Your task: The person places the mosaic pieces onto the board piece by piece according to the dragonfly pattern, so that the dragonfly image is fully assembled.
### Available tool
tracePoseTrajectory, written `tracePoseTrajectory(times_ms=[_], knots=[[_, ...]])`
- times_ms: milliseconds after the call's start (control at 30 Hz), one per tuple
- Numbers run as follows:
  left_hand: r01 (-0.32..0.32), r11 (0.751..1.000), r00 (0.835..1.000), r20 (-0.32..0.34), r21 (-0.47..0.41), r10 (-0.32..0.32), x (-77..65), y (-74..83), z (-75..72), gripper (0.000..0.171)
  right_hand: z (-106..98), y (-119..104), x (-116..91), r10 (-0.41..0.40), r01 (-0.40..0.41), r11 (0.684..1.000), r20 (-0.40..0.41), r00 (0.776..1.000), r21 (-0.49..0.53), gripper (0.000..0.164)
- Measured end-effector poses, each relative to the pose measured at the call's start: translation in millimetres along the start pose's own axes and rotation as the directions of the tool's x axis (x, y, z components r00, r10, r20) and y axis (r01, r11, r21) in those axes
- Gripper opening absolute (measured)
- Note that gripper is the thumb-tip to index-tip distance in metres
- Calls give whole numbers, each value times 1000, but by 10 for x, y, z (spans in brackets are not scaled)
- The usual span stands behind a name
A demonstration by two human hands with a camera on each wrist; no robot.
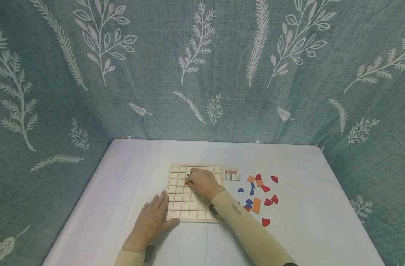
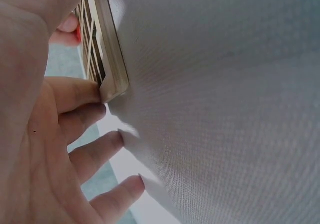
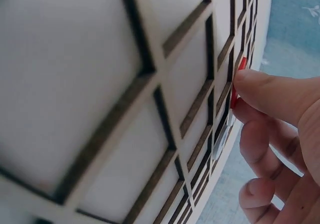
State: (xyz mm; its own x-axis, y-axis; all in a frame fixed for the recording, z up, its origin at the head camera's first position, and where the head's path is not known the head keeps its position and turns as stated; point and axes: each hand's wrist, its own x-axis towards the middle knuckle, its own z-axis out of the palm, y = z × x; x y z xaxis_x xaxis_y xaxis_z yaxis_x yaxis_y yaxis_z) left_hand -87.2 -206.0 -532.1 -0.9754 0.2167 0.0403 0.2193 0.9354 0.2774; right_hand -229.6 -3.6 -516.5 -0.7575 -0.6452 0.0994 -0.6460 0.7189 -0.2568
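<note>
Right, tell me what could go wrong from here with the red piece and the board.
The thin red piece, pinched in the right hand, might slip or settle askew on the grid board. The left hand touches the board's edge and could nudge it. The right sleeve passes close to loose blue pieces and may brush them aside.

Teal leaf-print fabric [image 1: 242, 114] hangs from nine o'clock through twelve to three, around a white tabletop [image 1: 315, 207] at six.
</note>
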Motion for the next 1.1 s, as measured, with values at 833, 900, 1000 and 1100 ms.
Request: tracePoseTrajectory(times_ms=[833,900,1000,1100], knots=[[9,1000,1000,11,10,-9,16,5,-4,92,-198,137,-419,-114,116,993,-211,971,-3,11],[5,1000,1000,2,9,-5,15,7,1,92,-249,190,-505,-126,132,991,-280,952,3,11],[0,1000,1000,-9,8,0,14,8,4,92,-314,307,-638,-123,141,990,-366,922,23,14],[1,1000,1000,-9,11,-1,12,14,1,92,-354,447,-790,-57,77,996,-398,915,36,20]])
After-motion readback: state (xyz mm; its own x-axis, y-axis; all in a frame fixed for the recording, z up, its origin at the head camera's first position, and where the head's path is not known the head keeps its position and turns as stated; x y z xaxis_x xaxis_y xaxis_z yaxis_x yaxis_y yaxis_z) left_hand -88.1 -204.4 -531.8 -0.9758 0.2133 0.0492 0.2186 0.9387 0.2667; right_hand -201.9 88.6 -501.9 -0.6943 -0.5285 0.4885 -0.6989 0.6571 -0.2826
